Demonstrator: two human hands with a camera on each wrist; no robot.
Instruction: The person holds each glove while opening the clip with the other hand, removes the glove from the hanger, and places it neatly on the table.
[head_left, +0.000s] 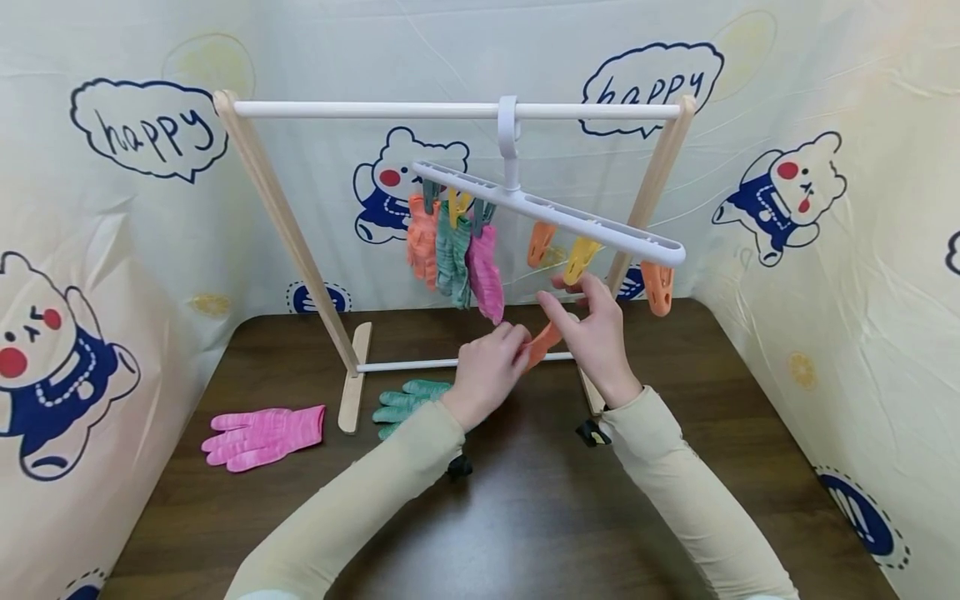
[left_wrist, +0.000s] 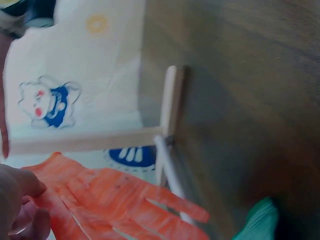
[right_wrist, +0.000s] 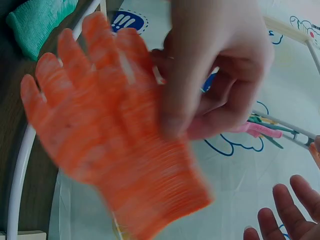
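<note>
My left hand (head_left: pixel 489 367) pinches an orange knit glove (right_wrist: pixel 100 115) near its cuff, and the glove's fingers spread away from the hand in the left wrist view. My right hand (head_left: pixel 600 342) is raised just right of the glove, thumb and fingers apart, with nothing between them. Its fingertips are right below a yellow clothespin (head_left: pixel 581 260) on a white clip hanger (head_left: pixel 570 218). An orange clothespin (head_left: pixel 540 243) hangs left of the yellow one, another orange clothespin (head_left: pixel 658 288) at the hanger's near end.
From the hanger's far end hang an orange glove (head_left: pixel 423 242), a green glove (head_left: pixel 453 262) and a pink glove (head_left: pixel 485 271). A wood-legged rack with a white bar (head_left: pixel 360 110) carries the hanger. On the table (head_left: pixel 525 517) lie another pink glove (head_left: pixel 262 437) and a partly hidden green glove (head_left: pixel 408 400).
</note>
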